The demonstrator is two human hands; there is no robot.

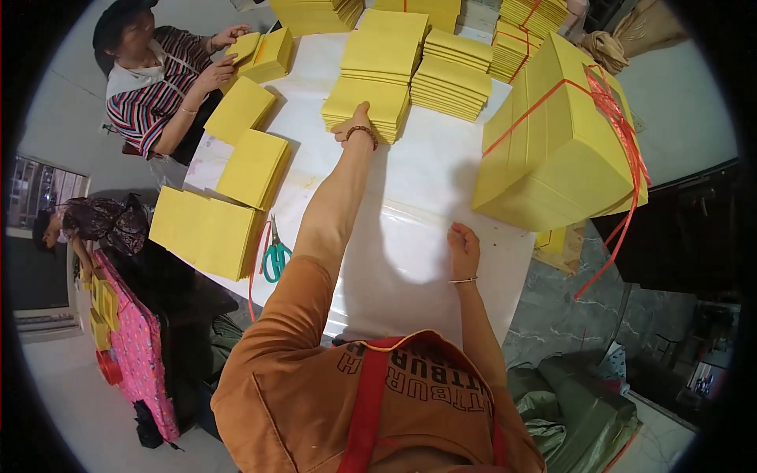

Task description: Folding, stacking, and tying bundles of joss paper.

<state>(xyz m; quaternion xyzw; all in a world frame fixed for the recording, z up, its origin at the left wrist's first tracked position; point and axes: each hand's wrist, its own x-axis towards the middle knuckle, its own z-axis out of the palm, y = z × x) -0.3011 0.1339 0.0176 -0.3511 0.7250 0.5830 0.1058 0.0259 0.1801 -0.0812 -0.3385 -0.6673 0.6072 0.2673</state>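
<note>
My left hand (352,128) reaches far across the white table (410,236) and lies on the near edge of a stack of yellow paper sheets (371,98), fingers curled over its corner. A beaded bracelet is on that wrist. My right hand (463,246) rests close to me on the bare white tabletop, fingers curled in with nothing in them, a thin bangle on the wrist. It sits just in front of a large bundle of yellow paper tied with red string (552,150).
More yellow stacks (453,75) fill the far side, and several lie at the left edge (206,230). Green-handled scissors (275,257) lie left of my arm. A person in a striped shirt (150,87) handles a stack at the far left. Green sacks (576,402) sit on the floor at the right.
</note>
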